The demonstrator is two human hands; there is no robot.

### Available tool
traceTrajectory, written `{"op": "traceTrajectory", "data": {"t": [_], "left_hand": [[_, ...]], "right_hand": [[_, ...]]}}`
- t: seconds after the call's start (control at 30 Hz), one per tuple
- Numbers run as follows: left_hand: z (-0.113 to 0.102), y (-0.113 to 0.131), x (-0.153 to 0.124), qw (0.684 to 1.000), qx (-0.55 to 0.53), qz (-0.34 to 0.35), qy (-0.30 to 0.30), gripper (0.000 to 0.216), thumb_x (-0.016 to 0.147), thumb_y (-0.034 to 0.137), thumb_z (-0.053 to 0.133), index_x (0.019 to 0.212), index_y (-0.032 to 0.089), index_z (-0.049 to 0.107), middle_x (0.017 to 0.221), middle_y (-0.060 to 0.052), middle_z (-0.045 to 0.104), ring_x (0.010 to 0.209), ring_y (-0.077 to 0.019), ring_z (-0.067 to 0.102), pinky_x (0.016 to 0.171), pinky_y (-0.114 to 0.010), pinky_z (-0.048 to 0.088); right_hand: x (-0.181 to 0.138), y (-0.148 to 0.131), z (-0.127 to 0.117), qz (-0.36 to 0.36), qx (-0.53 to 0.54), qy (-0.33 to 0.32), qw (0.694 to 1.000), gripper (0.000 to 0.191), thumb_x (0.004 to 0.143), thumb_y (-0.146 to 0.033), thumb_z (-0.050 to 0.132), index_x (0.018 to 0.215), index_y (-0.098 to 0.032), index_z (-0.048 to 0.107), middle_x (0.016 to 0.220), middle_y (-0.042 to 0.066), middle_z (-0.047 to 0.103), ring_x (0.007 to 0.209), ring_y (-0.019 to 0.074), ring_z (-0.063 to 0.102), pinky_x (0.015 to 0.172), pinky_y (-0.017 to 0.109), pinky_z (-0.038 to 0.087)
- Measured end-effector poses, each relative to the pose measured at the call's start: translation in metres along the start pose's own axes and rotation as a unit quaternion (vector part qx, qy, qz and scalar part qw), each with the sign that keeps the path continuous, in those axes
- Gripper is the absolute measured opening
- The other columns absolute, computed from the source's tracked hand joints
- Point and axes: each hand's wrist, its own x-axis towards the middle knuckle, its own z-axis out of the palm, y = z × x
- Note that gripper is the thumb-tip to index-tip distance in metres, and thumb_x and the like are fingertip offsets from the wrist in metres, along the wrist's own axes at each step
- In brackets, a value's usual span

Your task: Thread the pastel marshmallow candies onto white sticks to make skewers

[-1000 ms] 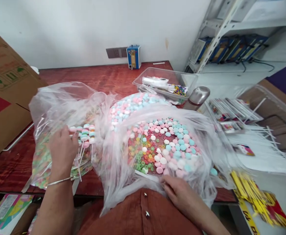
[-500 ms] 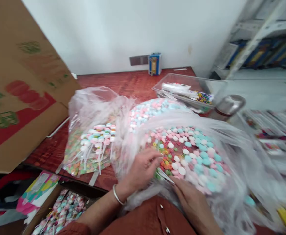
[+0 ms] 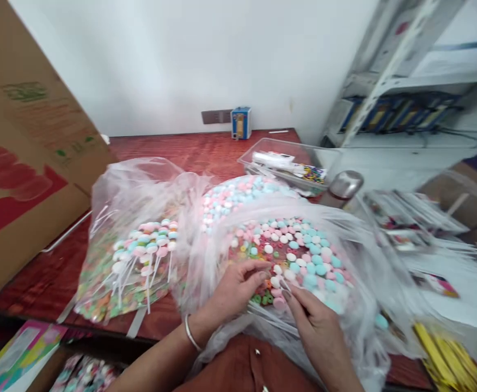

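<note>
A big clear plastic bag (image 3: 356, 261) lies open in front of me, full of pastel round candies (image 3: 304, 253) and small coloured ring candies. My left hand (image 3: 232, 288) rests at the bag's near edge, fingers curled over the ring candies. My right hand (image 3: 310, 316) is beside it, fingertips pinched on a thin white stick (image 3: 281, 284) at the candy pile. To the left lies a second clear bag (image 3: 128, 218) with finished candy sticks (image 3: 148, 250) on top of it.
A large cardboard box (image 3: 22, 158) stands at the left on the red wooden table (image 3: 189, 149). A clear tray (image 3: 291, 160), a steel flask (image 3: 342, 188) and white sticks (image 3: 446, 256) lie to the right. Metal shelving (image 3: 385, 71) stands behind. Yellow packets (image 3: 446, 354) sit low right.
My left hand left the candy sticks on the left bag and came over to the big bag's near edge. My right hand rose from the bag's rim to pinch a stick.
</note>
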Motion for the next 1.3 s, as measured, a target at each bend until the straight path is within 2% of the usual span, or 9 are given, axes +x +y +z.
{"op": "traceTrajectory", "data": {"t": [0.3, 0.43, 0.53, 0.63, 0.77, 0.87, 1.0, 1.17, 1.3], "left_hand": [[0.009, -0.003, 0.019, 0.985, -0.163, -0.044, -0.034, 0.024, 0.072, 0.033, 0.080, 0.089, 0.015, 0.075, 0.069, -0.003, 0.068, 0.062, -0.0126, 0.061, 0.060, -0.023, 0.048], [0.005, -0.002, 0.024, 0.985, -0.170, -0.038, -0.003, 0.023, 0.071, 0.034, 0.081, 0.083, 0.015, 0.073, 0.068, -0.002, 0.067, 0.062, -0.0121, 0.061, 0.061, -0.022, 0.049], [-0.008, 0.002, 0.033, 0.994, -0.100, -0.002, 0.037, 0.030, 0.076, 0.034, 0.076, 0.101, 0.018, 0.073, 0.084, -0.004, 0.072, 0.071, -0.0149, 0.065, 0.070, -0.027, 0.053], [-0.018, 0.007, 0.049, 0.992, 0.089, 0.078, 0.049, 0.023, 0.083, 0.030, 0.067, 0.103, 0.022, 0.074, 0.096, -0.005, 0.073, 0.084, -0.0197, 0.066, 0.079, -0.032, 0.052], [-0.003, 0.008, 0.077, 0.940, 0.302, 0.152, -0.053, 0.022, 0.085, 0.018, 0.056, 0.089, 0.024, 0.077, 0.091, -0.006, 0.074, 0.088, -0.0229, 0.064, 0.085, -0.035, 0.047], [0.023, 0.001, 0.097, 0.922, 0.343, 0.141, -0.116, 0.022, 0.085, 0.019, 0.055, 0.083, 0.022, 0.076, 0.086, -0.008, 0.072, 0.085, -0.0237, 0.063, 0.082, -0.033, 0.047], [0.048, -0.013, 0.117, 0.901, 0.398, 0.119, -0.129, 0.019, 0.085, 0.019, 0.055, 0.080, 0.020, 0.074, 0.086, -0.008, 0.068, 0.084, -0.0227, 0.061, 0.081, -0.032, 0.045], [0.048, -0.024, 0.119, 0.884, 0.426, 0.120, -0.150, 0.013, 0.080, 0.014, 0.059, 0.078, 0.019, 0.070, 0.092, -0.007, 0.064, 0.084, -0.0212, 0.060, 0.078, -0.030, 0.044], [0.045, -0.028, 0.102, 0.874, 0.425, 0.175, -0.157, 0.017, 0.082, 0.010, 0.053, 0.087, 0.021, 0.065, 0.093, -0.006, 0.063, 0.088, -0.0213, 0.058, 0.076, -0.029, 0.041]], "right_hand": [[0.006, -0.018, 0.005, 0.034, 0.055, -0.011, 0.998, 0.033, 0.098, -0.035, 0.047, 0.114, -0.020, 0.072, 0.094, 0.006, 0.075, 0.087, 0.0216, 0.069, 0.079, 0.029, 0.052], [0.001, -0.019, 0.001, 0.041, 0.040, -0.001, 0.998, 0.031, 0.098, -0.033, 0.045, 0.113, -0.019, 0.068, 0.088, 0.004, 0.073, 0.081, 0.0197, 0.067, 0.074, 0.027, 0.050], [-0.004, -0.010, -0.006, 0.039, -0.002, -0.030, 0.999, 0.033, 0.099, -0.033, 0.039, 0.098, -0.020, 0.069, 0.087, 0.004, 0.073, 0.082, 0.0200, 0.067, 0.074, 0.027, 0.048], [-0.009, 0.006, -0.017, 0.088, -0.022, -0.018, 0.996, 0.035, 0.099, -0.037, 0.039, 0.098, -0.020, 0.069, 0.086, 0.004, 0.073, 0.080, 0.0208, 0.067, 0.072, 0.027, 0.047], [-0.016, 0.025, -0.031, 0.135, -0.021, 0.028, 0.990, 0.041, 0.097, -0.046, 0.039, 0.099, -0.019, 0.069, 0.072, 0.001, 0.069, 0.066, 0.0193, 0.063, 0.063, 0.025, 0.046], [-0.019, 0.032, -0.035, 0.140, -0.008, 0.049, 0.989, 0.040, 0.097, -0.048, 0.040, 0.095, -0.020, 0.069, 0.066, -0.001, 0.065, 0.061, 0.0179, 0.060, 0.059, 0.024, 0.045], [-0.020, 0.037, -0.036, 0.146, 0.019, 0.071, 0.987, 0.041, 0.096, -0.050, 0.042, 0.092, -0.021, 0.069, 0.066, -0.001, 0.065, 0.061, 0.0178, 0.060, 0.058, 0.023, 0.045], [-0.019, 0.042, -0.033, 0.152, 0.040, 0.069, 0.985, 0.042, 0.097, -0.051, 0.039, 0.088, -0.021, 0.068, 0.062, 0.000, 0.064, 0.060, 0.0183, 0.060, 0.057, 0.024, 0.044], [-0.016, 0.044, -0.030, 0.140, 0.048, 0.045, 0.988, 0.038, 0.098, -0.045, 0.039, 0.086, -0.020, 0.065, 0.065, -0.001, 0.063, 0.063, 0.0177, 0.059, 0.060, 0.024, 0.043]]}}
